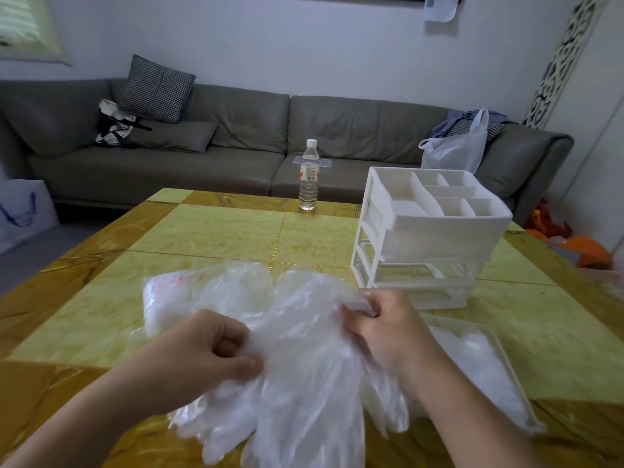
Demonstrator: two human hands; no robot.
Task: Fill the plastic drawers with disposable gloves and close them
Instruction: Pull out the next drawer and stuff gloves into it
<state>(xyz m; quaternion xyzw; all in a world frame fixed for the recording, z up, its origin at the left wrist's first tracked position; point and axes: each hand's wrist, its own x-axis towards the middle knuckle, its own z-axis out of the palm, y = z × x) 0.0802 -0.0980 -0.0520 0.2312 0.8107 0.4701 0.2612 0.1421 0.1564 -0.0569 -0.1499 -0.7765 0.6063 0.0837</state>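
Observation:
A stack of clear disposable gloves [304, 376] hangs between my hands above the yellow table [216, 231]. My left hand [216, 349] pinches its left edge, and my right hand [381, 325] pinches its upper right edge. Behind them lies a clear bag of gloves [189, 298] with red print. A white plastic drawer unit [429, 231] stands at the right with a divided tray on top. One drawer [486, 376] lies pulled out on the table under my right forearm, with gloves inside it.
A water bottle [309, 177] stands at the table's far edge. Beyond is a grey sofa [236, 143] with cushions and bags. Orange items [587, 248] lie on the floor at the right.

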